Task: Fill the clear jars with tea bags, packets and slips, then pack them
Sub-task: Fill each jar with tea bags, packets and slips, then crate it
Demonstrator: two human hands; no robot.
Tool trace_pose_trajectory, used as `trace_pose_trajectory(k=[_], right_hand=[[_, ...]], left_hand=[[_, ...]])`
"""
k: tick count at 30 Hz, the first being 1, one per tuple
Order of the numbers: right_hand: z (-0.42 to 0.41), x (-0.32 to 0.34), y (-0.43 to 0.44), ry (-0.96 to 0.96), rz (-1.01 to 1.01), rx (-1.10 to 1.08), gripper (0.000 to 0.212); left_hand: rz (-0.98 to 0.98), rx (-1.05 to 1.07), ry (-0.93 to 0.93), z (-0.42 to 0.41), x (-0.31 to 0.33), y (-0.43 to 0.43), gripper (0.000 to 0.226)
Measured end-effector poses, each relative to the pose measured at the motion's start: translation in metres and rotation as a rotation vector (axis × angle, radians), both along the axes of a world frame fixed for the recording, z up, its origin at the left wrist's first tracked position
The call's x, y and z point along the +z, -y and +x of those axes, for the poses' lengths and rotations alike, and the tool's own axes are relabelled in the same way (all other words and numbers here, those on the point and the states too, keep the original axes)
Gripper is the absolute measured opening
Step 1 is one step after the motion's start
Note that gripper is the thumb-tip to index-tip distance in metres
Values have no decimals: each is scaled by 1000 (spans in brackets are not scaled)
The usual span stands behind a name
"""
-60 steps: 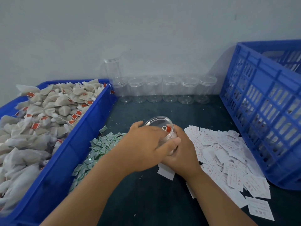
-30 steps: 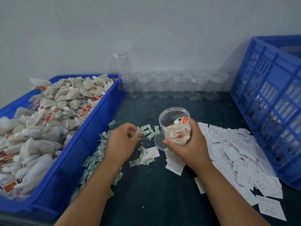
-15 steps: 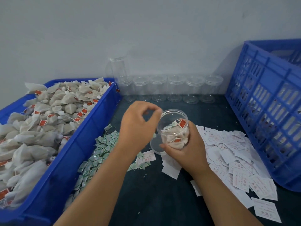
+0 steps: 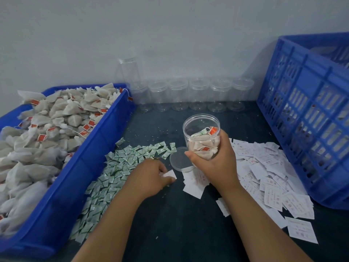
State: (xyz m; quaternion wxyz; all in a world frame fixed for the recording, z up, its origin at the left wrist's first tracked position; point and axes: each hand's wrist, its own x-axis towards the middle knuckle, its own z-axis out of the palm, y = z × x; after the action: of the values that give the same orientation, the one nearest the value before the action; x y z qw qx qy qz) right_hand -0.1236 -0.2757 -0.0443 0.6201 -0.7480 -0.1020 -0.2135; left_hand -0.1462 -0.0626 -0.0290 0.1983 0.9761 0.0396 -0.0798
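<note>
Head view: your right hand (image 4: 213, 163) is wrapped round the clear round plastic jar (image 4: 202, 133). The jar is part-full of tea bags and held off the dark table (image 4: 188, 224), mouth up for loading. Your left hand (image 4: 149, 178) pinches a white printed paper slip (image 4: 170, 174) just beside the green packet pile (image 4: 120, 167), likely the next item in.

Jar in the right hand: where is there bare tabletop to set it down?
Two patches of the table are bare: the near one between the forearms, bordered by the green packets and the paper slips; and the strip between the row of empty jars and the held jar. Crowded: around the lid, where packets and slips meet.
</note>
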Motion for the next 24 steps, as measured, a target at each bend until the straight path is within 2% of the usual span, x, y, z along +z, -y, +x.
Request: trace_pose_trajectory(k=[3, 7, 10, 12, 14, 16, 18, 20, 23, 24], right_hand=[[0, 0, 0, -2, -10, 12, 76], [1, -1, 1, -2, -12, 11, 78], [2, -2, 2, -8, -9, 29, 79], [1, -2, 2, -12, -17, 59, 77], [1, -2, 2, -10, -32, 89, 76], [0, -2, 1, -6, -53, 113, 78], [-1, -2, 0, -7, -68, 130, 79], [-2, -2, -1, -7, -74, 138, 80], [-3, -3, -2, 8, -112, 117, 84], [-4, -3, -3, 14, -128, 108, 85]], left_hand=[[-55, 0, 14, 3, 0, -3, 27], [-309, 77, 82, 0, 5, -4, 26], [-392, 164, 221, -2, 20, -5, 8], [-462, 198, 343, -6, 38, -5, 13], [-636, 199, 437, -10, 62, -1, 15], [-785, 113, 424, -11, 85, 5, 14], [-868, -3, 328, -6, 100, 14, 11], [-734, -70, 281, 3, 106, 24, 12], [-244, -116, 324, 19, 102, 37, 28], [-152, -108, 311, 23, 101, 40, 38]])
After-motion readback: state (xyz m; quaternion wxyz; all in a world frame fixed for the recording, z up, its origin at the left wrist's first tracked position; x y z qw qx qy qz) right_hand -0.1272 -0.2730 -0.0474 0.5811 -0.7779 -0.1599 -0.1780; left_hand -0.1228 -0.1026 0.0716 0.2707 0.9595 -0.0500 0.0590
